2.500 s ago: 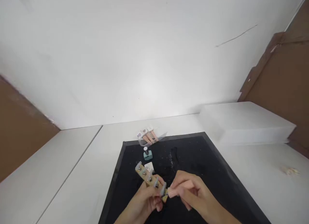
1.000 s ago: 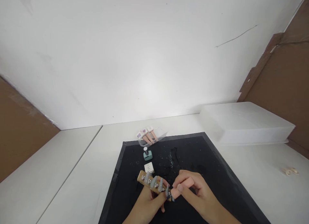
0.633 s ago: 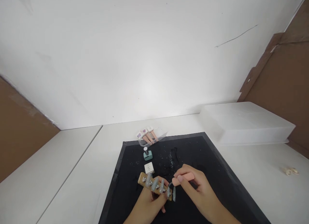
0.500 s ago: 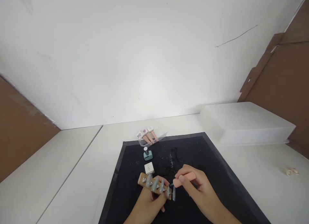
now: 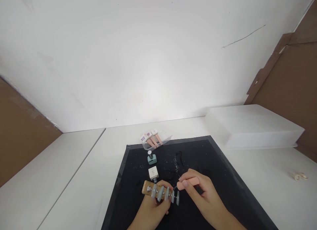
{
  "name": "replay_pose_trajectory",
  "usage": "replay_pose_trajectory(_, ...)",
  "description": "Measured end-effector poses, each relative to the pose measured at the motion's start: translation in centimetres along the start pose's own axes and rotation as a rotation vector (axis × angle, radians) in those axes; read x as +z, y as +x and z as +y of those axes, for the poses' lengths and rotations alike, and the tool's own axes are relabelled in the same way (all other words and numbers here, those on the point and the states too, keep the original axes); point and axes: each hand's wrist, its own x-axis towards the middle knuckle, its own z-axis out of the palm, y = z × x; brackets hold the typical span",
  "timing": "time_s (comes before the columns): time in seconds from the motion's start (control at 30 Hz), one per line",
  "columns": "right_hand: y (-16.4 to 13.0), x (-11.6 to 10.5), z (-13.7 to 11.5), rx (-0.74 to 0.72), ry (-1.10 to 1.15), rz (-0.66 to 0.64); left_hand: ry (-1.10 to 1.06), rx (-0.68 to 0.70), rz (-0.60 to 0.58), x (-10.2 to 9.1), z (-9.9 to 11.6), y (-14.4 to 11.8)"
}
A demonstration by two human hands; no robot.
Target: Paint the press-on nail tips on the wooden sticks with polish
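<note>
While the left hand [image 5: 151,211] grips the little wooden bar [image 5: 158,193] with five grey fake nails so it stays steady over the black mat [image 5: 210,177], the right hand [image 5: 200,195] works beside it. Its fingers pinch a pink brush cap [image 5: 188,183], and the tip touches the last nail on the right, like a pencil.

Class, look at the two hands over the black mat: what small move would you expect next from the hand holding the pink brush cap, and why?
Probably a short stroke along the end nail tip. The right hand pinches the pink brush cap with its brush end right by that tip, the last in the row, while the left hand holds the wooden nail holder above the black mat.
</note>
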Motion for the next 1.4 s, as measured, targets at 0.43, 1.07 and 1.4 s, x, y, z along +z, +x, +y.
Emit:
replay_pose_trajectory(0.43, 0.1, 0.0, -0.1, 0.019, -0.004, -0.032, 0.113, 0.092, 0.058, -0.6, -0.9, -0.2)
replay_pose_trajectory(1.07, 0.1, -0.1, -0.2, -0.036, -0.030, -0.026, 0.262, 0.167, 0.072, -0.2, 0.1, 0.2)
replay_pose_trajectory(1.4, -0.1, 0.0, -0.1, -0.019, -0.106, -0.114, 0.272, 0.145, 0.048, -0.2, 0.6, 0.2)
